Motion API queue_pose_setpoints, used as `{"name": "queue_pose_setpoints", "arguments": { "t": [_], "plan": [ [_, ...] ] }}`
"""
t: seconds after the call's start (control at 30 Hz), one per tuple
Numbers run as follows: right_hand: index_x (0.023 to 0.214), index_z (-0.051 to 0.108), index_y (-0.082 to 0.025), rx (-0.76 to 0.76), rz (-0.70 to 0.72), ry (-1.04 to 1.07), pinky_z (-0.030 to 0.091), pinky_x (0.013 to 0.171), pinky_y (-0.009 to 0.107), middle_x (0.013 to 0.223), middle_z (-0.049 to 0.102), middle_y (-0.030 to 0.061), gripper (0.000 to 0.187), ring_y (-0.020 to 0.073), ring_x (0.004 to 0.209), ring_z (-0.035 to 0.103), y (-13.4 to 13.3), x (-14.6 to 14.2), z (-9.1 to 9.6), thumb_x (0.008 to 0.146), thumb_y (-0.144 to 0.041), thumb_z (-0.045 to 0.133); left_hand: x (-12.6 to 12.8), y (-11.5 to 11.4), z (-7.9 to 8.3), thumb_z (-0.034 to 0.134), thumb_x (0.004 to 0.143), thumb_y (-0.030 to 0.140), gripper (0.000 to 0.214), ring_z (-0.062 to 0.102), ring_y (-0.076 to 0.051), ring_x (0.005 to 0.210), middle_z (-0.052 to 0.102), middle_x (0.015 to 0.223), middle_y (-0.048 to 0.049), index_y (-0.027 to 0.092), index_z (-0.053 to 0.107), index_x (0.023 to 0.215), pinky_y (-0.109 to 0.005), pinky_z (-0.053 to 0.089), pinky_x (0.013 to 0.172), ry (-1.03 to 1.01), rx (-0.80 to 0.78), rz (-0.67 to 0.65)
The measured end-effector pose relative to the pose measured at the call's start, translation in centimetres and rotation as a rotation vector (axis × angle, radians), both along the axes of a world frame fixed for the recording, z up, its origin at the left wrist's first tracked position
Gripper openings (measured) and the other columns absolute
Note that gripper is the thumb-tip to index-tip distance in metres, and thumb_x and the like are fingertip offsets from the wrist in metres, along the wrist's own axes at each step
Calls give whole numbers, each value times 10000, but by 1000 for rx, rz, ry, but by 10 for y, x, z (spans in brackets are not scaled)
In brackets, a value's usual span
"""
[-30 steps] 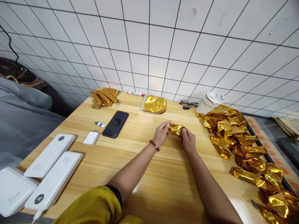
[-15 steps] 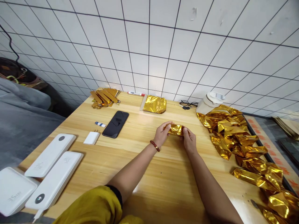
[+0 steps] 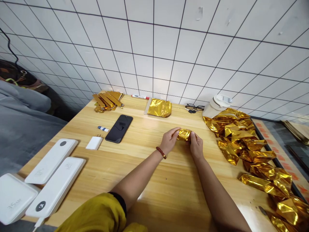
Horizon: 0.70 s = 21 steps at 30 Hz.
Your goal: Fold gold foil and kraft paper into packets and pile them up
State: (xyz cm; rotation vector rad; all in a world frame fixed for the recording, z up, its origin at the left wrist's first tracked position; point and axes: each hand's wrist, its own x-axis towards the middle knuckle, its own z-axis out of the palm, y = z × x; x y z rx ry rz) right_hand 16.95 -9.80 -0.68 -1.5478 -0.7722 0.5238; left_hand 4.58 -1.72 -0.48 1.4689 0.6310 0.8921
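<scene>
A small piece of gold foil (image 3: pixel 184 134) is squeezed between both of my hands above the middle of the wooden table (image 3: pixel 154 180). My left hand (image 3: pixel 170 140), with a red bead bracelet on its wrist, pinches the foil's left end. My right hand (image 3: pixel 196 145) grips its right end with fingers curled over it. The two hands nearly touch, and most of the foil is hidden between the fingers.
A long heap of crumpled gold foil (image 3: pixel 243 145) runs down the right side. At the back lie a gold foil packet (image 3: pixel 159 108), a stack of gold strips (image 3: pixel 107 100), a red marker (image 3: pixel 140 96), glasses (image 3: pixel 195 107) and a white jar (image 3: pixel 217 106). A black phone (image 3: pixel 119 128), a charger (image 3: pixel 94 142) and white power banks (image 3: pixel 51 174) lie to the left.
My hands have come closer together, bunching the gold foil into a shorter, tighter lump. Nothing else on the table has moved.
</scene>
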Motion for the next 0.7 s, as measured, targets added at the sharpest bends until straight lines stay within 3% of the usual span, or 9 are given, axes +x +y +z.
{"name": "queue_pose_setpoints", "arguments": {
  "t": [0.17,0.37,0.57,0.7],
  "plan": [
    [925,701,-127,-8,3,-35,385,487,238,612,559,1,506,126,542,461,-2,-1,2,882,-569,458,-1,1,3,530,875,456,370,640,-216,987,705,1088,-95,180,706,1048,-326,536,792,-52,-83,68],
    [895,708,-128,-20,6,-89,380,500,248,556,521,-14,502,130,525,461,-3,0,1,895,-559,449,-2,2,3,551,857,479,388,645,-196,912,716,1020,-93,159,719,998,-297,523,763,-76,-122,46],
    [995,715,-117,-16,-5,-67,401,491,254,615,573,8,527,133,529,477,-3,0,-1,890,-564,456,-2,2,3,556,851,496,405,636,-202,927,706,1044,-103,153,718,990,-281,521,716,-77,-137,48],
    [1231,617,-148,16,20,-75,402,493,260,631,590,3,546,138,516,502,-4,2,0,898,-548,452,-1,2,4,548,843,553,527,629,-205,922,656,1171,-115,168,620,1197,-251,505,594,-100,-213,5]
  ]
}}
